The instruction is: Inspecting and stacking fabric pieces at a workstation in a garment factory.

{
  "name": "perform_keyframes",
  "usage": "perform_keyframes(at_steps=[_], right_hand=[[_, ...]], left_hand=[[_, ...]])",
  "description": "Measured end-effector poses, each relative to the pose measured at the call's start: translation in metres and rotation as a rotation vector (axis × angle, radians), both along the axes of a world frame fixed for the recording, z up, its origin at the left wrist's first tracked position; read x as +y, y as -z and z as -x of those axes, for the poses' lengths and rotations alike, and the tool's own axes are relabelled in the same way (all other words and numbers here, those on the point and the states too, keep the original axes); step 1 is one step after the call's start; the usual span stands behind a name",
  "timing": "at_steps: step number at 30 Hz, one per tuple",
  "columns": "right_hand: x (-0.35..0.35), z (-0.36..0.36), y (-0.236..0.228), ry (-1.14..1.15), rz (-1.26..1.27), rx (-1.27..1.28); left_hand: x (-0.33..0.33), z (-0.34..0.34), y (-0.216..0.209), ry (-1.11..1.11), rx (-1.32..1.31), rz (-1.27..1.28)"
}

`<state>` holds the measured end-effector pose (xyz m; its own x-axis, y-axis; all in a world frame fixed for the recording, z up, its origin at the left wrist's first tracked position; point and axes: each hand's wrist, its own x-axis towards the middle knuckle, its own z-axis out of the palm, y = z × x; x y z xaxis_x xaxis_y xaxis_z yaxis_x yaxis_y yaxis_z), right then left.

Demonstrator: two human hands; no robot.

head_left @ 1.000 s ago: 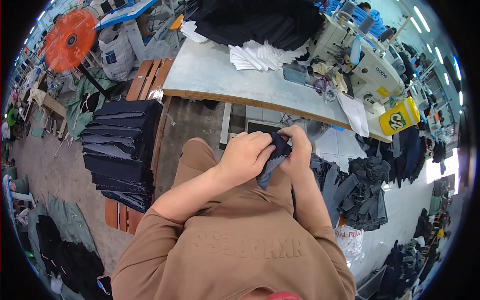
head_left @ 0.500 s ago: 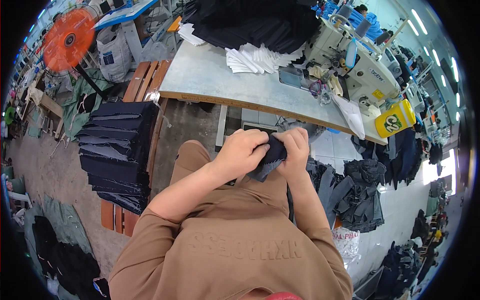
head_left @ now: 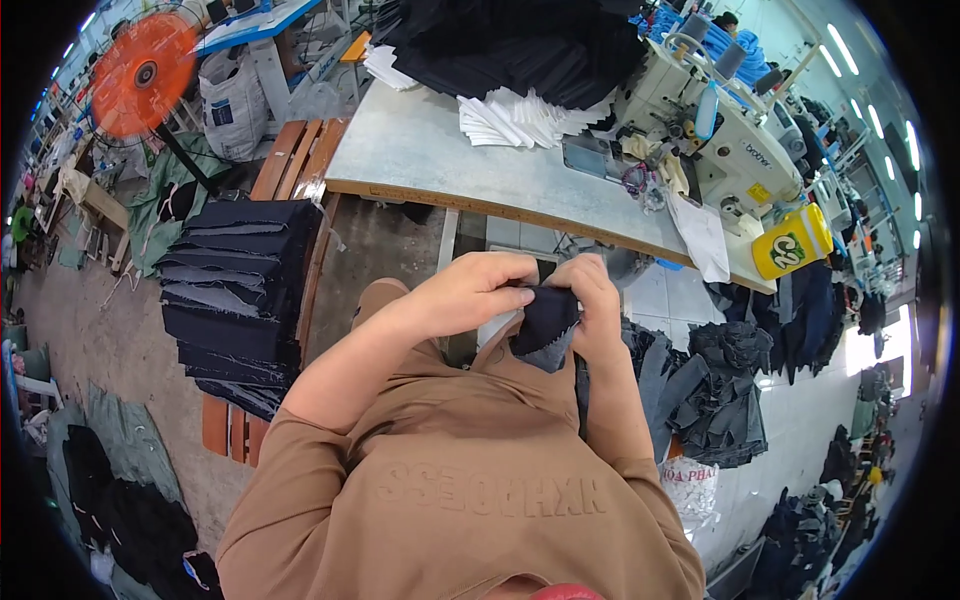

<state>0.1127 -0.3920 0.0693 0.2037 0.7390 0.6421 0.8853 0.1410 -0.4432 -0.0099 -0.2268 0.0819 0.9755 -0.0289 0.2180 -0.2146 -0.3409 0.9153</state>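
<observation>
Over my lap, both hands hold a small folded piece of dark denim [head_left: 547,325]. Its frayed lower edge turns out to a greyer side. My left hand [head_left: 487,290] pinches the upper left of the cloth, thumb on top. On its right edge, my right hand [head_left: 588,300] grips with curled fingers; part of the cloth is hidden behind them. Just beyond the hands runs the front edge of a pale sewing table [head_left: 420,140], which neither hand touches.
A stack of dark denim pieces [head_left: 240,300] lies on a slatted wooden bench [head_left: 290,165] at left. The table bears a sewing machine [head_left: 745,160], a yellow cup [head_left: 790,242], white pieces [head_left: 525,118] and black cloth [head_left: 510,45]. Grey denim pieces [head_left: 720,390] are heaped at right.
The denim piece now hangs lower and shows more of its dark face. My left hand has shifted slightly left, its fingers flatter. My right hand keeps its grip.
</observation>
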Motion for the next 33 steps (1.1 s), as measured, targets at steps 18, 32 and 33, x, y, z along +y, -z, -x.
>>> perform_keyframes(at_steps=[18,32,33], right_hand=[[-0.009,0.017,0.005,-0.091,0.118,0.811],[-0.008,0.019,0.006,-0.213,0.215,0.506],[-0.008,0.02,0.006,-0.213,0.239,0.507]], left_hand=[[0.016,0.009,0.01,0.09,-0.044,0.154],[0.004,0.01,0.022,0.164,0.051,0.213],[0.006,0.01,0.025,0.164,0.053,0.214]])
